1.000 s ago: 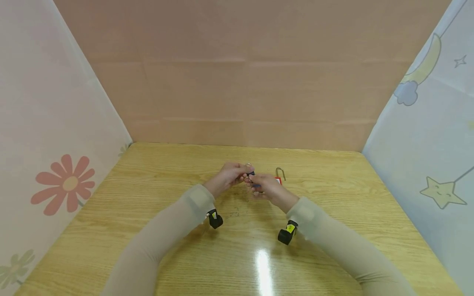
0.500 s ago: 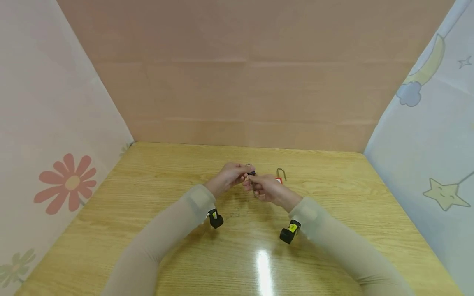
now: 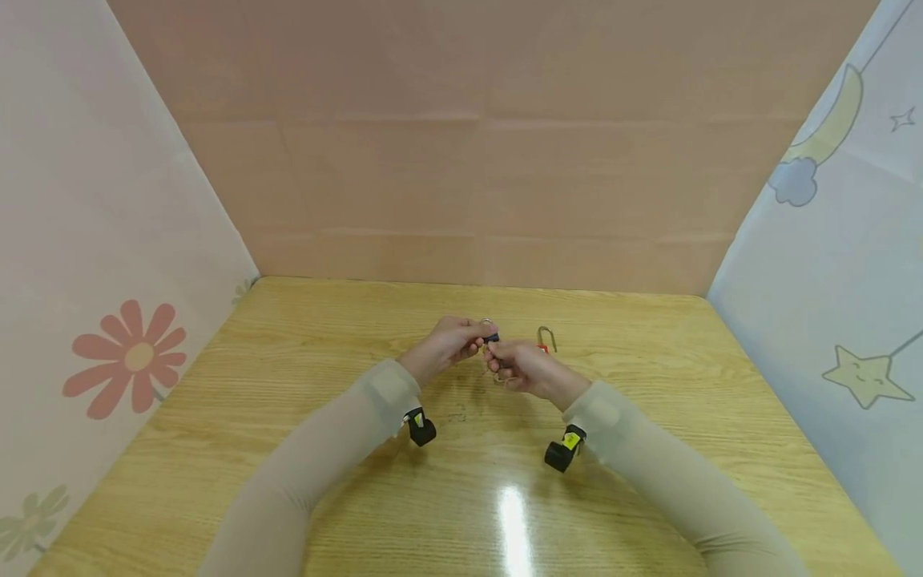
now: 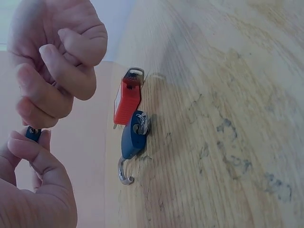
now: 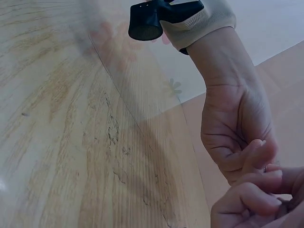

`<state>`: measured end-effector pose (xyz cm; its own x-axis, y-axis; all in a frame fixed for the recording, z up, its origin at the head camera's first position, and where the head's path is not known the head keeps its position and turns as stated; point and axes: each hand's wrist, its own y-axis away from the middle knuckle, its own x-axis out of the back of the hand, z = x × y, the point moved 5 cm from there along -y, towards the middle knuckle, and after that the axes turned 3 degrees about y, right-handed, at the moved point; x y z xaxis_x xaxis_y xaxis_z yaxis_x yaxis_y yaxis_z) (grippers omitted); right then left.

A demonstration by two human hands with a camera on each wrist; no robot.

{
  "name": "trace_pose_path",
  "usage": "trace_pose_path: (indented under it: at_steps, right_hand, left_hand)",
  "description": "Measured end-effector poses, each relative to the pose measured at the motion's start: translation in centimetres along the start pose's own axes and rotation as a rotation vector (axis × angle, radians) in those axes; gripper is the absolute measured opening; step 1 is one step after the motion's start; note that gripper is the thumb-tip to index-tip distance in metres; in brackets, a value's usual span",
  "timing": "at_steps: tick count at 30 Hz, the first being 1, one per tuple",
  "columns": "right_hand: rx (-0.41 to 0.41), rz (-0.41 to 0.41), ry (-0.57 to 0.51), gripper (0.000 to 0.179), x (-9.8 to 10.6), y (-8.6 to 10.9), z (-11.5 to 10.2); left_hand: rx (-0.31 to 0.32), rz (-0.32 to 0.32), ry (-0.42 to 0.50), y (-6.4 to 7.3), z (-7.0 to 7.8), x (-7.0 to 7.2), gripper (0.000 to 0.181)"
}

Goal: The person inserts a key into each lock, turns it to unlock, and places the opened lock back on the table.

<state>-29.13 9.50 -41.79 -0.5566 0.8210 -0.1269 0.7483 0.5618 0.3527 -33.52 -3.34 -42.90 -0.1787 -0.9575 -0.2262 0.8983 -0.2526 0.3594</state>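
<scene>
In the head view my left hand (image 3: 453,340) pinches a small dark blue padlock (image 3: 491,337), its shackle (image 3: 486,322) pointing away. The padlock's end with the keyhole (image 4: 33,133) shows between thumb and finger in the left wrist view. My right hand (image 3: 530,367) meets it from the right, its curled fingertips pinching a small key (image 5: 286,205) at the padlock's near end, mostly hidden by the fingers. Below the hands in the left wrist view, a larger blue padlock (image 4: 133,138) lies on the table with metal keys at its end. A red padlock (image 4: 127,102) lies beside it.
The red padlock's shackle (image 3: 547,333) shows just beyond my right hand. Wood-grain table (image 3: 360,481) spreads around, with dark scuff marks (image 4: 232,164). A plain back screen (image 3: 476,160) and patterned side screens (image 3: 829,264) enclose it.
Both hands stay together around the small padlock. My right hand has shifted and turned slightly, covering more of the red padlock. The left hand has barely moved.
</scene>
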Motion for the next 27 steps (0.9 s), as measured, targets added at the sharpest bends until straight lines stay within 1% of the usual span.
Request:
trace_pose_path:
  at_steps: [5, 9, 12, 15, 18, 20, 21, 23, 25, 27]
  right_hand:
    - [0.035, 0.012, -0.06, 0.036, -0.07, -0.25, 0.01]
    - [0.046, 0.044, -0.074, 0.033, -0.17, -0.44, 0.01]
    - [0.052, 0.075, -0.044, 0.031, -0.14, -0.53, 0.04]
    - [0.063, 0.123, 0.035, 0.03, 0.0, -0.64, -0.02]
    - [0.073, 0.187, 0.118, 0.031, 0.15, -0.73, -0.22]
    - [0.08, 0.206, 0.137, 0.032, 0.14, -0.72, -0.37]
    - [0.084, 0.198, 0.124, 0.032, 0.08, -0.71, -0.43]
    - [0.086, 0.154, 0.037, 0.033, -0.11, -0.69, -0.47]
    - [0.074, 0.084, -0.091, 0.034, -0.38, -0.67, -0.38]
    - [0.049, 0.009, -0.245, 0.034, -0.73, -0.61, -0.25]
  left_hand:
    - [0.008, 0.009, -0.008, 0.2, 0.05, -0.03, 0.014]
    - [0.014, 0.015, -0.007, 0.28, 0.09, 0.0, 0.013]
    - [0.02, 0.013, -0.01, 0.29, 0.08, 0.04, 0.012]
    - [0.024, 0.01, -0.023, 0.29, 0.12, 0.15, 0.013]
    - [0.015, 0.005, -0.023, 0.22, 0.25, 0.25, 0.012]
    - [0.007, 0.001, -0.013, 0.14, 0.36, 0.28, 0.011]
    - [0.003, 0.0, -0.006, 0.1, 0.41, 0.29, 0.011]
    - [-0.001, -0.002, 0.005, 0.04, 0.48, 0.31, 0.01]
    - [0.0, -0.006, 0.016, 0.0, 0.49, 0.35, 0.011]
    - [0.005, -0.01, 0.022, -0.05, 0.44, 0.38, 0.012]
